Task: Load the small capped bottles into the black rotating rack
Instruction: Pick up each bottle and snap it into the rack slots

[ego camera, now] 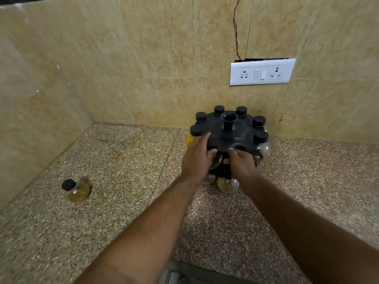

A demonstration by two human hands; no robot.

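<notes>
Left hand (196,158) on near-left edge of black rack (229,138), fingers curled around clear bottle (215,160) under top disc. Right hand (242,162) just beside it, fingers bent at near rim — whether gripping bottle or rack, cannot tell. Rack stands on speckled counter (123,201) close to tiled wall; black caps ring top disc, round bottles hang below. One capped bottle with yellowish contents (77,190) lies tilted on counter, well apart to left. White socket panel (262,71) on wall above.

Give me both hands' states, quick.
Left hand: curled on the rack's front edge, fingers around a clear bottle under it.
Right hand: fingers on the rack's front rim; whether it holds anything cannot be told.
</notes>
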